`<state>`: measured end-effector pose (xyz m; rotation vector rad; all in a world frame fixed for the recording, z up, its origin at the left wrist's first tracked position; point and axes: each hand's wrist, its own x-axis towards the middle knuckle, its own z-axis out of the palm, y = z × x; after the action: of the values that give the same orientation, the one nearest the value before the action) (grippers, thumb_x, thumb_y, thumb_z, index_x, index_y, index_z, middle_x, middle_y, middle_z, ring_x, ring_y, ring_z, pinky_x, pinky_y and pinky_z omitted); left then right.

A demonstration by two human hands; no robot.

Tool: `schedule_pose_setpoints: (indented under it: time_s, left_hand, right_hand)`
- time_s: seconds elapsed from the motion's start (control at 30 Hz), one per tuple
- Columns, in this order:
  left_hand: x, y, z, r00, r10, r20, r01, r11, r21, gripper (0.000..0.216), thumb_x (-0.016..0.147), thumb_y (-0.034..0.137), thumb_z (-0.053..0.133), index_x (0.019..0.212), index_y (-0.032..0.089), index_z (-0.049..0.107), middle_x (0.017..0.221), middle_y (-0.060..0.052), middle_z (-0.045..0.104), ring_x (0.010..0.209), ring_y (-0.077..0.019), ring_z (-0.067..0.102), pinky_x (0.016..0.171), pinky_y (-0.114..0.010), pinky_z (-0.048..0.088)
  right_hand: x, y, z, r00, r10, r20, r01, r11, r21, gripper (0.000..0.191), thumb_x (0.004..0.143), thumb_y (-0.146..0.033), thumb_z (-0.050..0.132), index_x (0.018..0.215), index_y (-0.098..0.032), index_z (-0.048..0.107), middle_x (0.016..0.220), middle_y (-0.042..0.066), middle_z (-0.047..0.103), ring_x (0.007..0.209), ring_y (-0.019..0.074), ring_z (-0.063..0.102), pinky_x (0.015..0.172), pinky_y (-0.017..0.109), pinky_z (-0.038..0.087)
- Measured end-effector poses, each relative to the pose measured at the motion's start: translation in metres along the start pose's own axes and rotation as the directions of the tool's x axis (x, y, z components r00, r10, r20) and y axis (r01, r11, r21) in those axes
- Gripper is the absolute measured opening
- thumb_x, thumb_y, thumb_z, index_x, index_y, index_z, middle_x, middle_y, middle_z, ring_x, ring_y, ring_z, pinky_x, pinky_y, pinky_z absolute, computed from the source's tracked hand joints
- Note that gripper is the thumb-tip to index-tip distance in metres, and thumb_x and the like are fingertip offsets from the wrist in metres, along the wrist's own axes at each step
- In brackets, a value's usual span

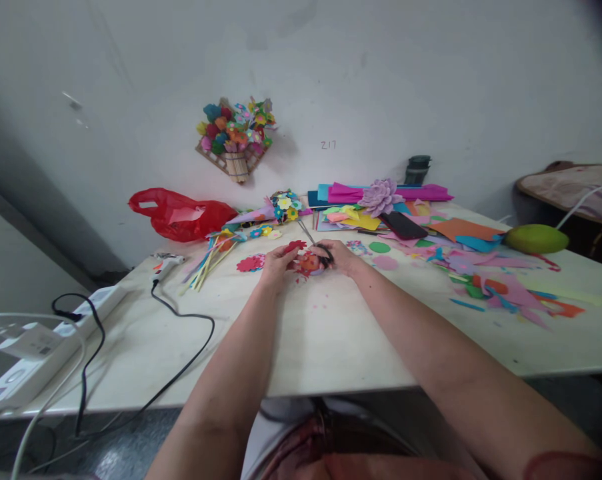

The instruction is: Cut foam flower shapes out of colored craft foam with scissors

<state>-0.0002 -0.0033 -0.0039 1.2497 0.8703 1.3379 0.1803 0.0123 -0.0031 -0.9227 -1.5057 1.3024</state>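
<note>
Clearly, fingers of the left hand (277, 261) pinch a small red paper flower cut-out (295, 247) just above the pale wooden desk (331, 333). Fingers of the right hand (341, 257) grip black-handled metal scissors (323, 251). The paper looks light, floppy and easily torn, so it is best pinched near its edge.

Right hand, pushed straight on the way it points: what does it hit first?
Probably the red paper flower just ahead of it, then the left hand holding it; the right hand, gripping scissors, points leftward at them. Depth unclear.
</note>
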Motion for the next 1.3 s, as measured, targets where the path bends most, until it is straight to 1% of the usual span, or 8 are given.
schedule_pose_setpoints:
  time_s: [0.23,0.47,0.73,0.9,1.03,1.13,1.23,1.3]
  left_hand:
    - [0.001,-0.0015,0.0016,1.0,0.015,-0.025,-0.018,0.994,-0.104,0.037,0.052,0.016,0.075,0.089,0.014,0.071,0.084,-0.008,0.072,0.072,-0.0169,0.067,0.082,-0.034,0.051]
    - [0.0015,0.0007,0.0023,0.997,0.048,0.053,-0.035,0.976,-0.214,0.038,0.06,0.02,0.068,0.096,0.012,0.069,0.094,-0.011,0.073,0.087,-0.0233,0.068,0.098,-0.043,0.042]
    - [0.0012,0.0039,0.0011,0.999,0.035,-0.018,-0.038,0.962,-0.272,0.032,0.065,0.032,0.074,0.09,0.013,0.069,0.096,-0.011,0.072,0.08,-0.0207,0.069,0.093,-0.04,0.047]
    - [0.0037,0.0042,0.0016,0.997,-0.04,-0.063,0.019,0.954,-0.3,0.048,0.074,0.057,0.06,0.085,0.01,0.068,0.087,-0.015,0.072,0.076,-0.0223,0.069,0.089,-0.042,0.049]
    - [0.0056,-0.0001,0.0,0.995,0.01,-0.097,-0.037,0.961,-0.275,0.032,0.07,0.038,0.073,0.087,0.011,0.066,0.081,-0.009,0.072,0.072,-0.0191,0.068,0.085,-0.039,0.052]
    - [0.0068,-0.0031,-0.001,0.992,0.014,-0.125,-0.046,0.965,-0.257,0.038,0.064,0.022,0.078,0.098,0.015,0.063,0.072,-0.002,0.07,0.065,-0.0146,0.066,0.08,-0.038,0.054]
    - [0.0081,-0.0046,-0.0014,0.99,0.003,-0.144,-0.041,0.965,-0.258,0.043,0.063,0.019,0.079,0.102,0.016,0.061,0.069,0.0,0.068,0.061,-0.0129,0.065,0.075,-0.035,0.055]
    - [0.0088,-0.005,-0.0014,0.991,0.001,-0.131,-0.034,0.967,-0.251,0.032,0.064,0.02,0.078,0.092,0.014,0.063,0.072,-0.003,0.069,0.062,-0.0127,0.065,0.073,-0.031,0.055]
  right_hand:
    - [0.0002,0.0005,0.0001,1.0,0.003,0.008,-0.003,1.0,-0.005,0.023,0.075,-0.035,0.067,0.077,-0.013,0.06,0.053,0.0,0.061,0.039,0.0077,0.052,0.03,0.016,0.026]
    - [-0.0013,-0.0006,0.0007,1.0,-0.012,0.001,0.012,1.0,-0.018,0.027,0.071,-0.038,0.07,0.074,-0.013,0.06,0.05,-0.002,0.059,0.037,0.0076,0.05,0.031,0.017,0.025]
    - [-0.0011,-0.0003,0.0016,1.0,-0.006,0.007,0.006,1.0,-0.009,0.026,0.073,-0.036,0.068,0.08,-0.013,0.062,0.051,-0.001,0.059,0.037,0.0075,0.05,0.03,0.016,0.025]
    - [-0.0008,-0.0001,0.0013,1.0,0.013,-0.011,-0.013,1.0,-0.007,0.023,0.073,-0.034,0.069,0.079,-0.013,0.061,0.052,-0.001,0.06,0.037,0.0074,0.051,0.03,0.016,0.025]
    - [-0.002,-0.0015,0.0013,1.0,0.002,0.002,-0.002,1.0,-0.019,0.023,0.073,-0.034,0.07,0.075,-0.013,0.06,0.054,0.0,0.061,0.039,0.0072,0.051,0.03,0.016,0.026]
    - [-0.0026,-0.002,0.0016,1.0,0.002,0.003,-0.002,0.999,-0.036,0.024,0.073,-0.034,0.07,0.07,-0.013,0.059,0.054,0.0,0.061,0.039,0.0068,0.051,0.03,0.016,0.026]
    - [-0.0025,-0.0016,0.002,1.0,0.014,0.001,-0.014,0.999,-0.038,0.024,0.074,-0.034,0.07,0.07,-0.013,0.059,0.053,0.0,0.061,0.039,0.0067,0.051,0.03,0.016,0.026]
    - [-0.0024,-0.0012,0.0023,1.0,0.017,0.002,-0.017,0.999,-0.037,0.023,0.074,-0.033,0.07,0.071,-0.013,0.06,0.053,0.0,0.061,0.038,0.0068,0.051,0.03,0.016,0.025]
